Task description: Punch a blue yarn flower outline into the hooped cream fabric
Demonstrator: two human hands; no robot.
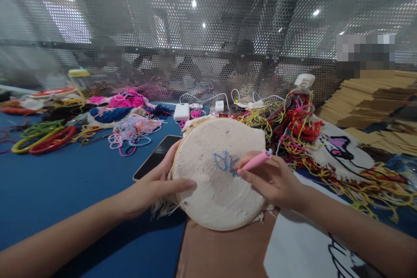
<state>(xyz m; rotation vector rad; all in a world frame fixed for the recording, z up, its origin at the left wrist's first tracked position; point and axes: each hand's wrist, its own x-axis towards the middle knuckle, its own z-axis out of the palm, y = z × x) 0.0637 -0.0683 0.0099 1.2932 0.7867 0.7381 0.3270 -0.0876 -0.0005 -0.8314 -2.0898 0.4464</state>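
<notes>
My left hand [172, 178] grips the left rim of a round embroidery hoop [208, 204], thumb on the cloth and the other fingers hidden behind. Cream woven cloth is stretched across the hoop, which is tilted up toward me. Blue stitches [224, 161] form a small leaf-like outline near its middle. Closed around a pink punch needle [257, 160], my right hand [273, 178] rests against the cloth at the right end of the stitches. Blue yarn pokes out of the tool's top end. The needle's tip is hidden by my fingers.
A phone [156, 156] lies behind my left hand on the blue table [81, 182]. Yarn heaps [137, 128] spread at left, with more tangled yarn [302, 121] at right. White paper [302, 243] lies under my right arm. A perforated metal screen [202, 43] stands behind.
</notes>
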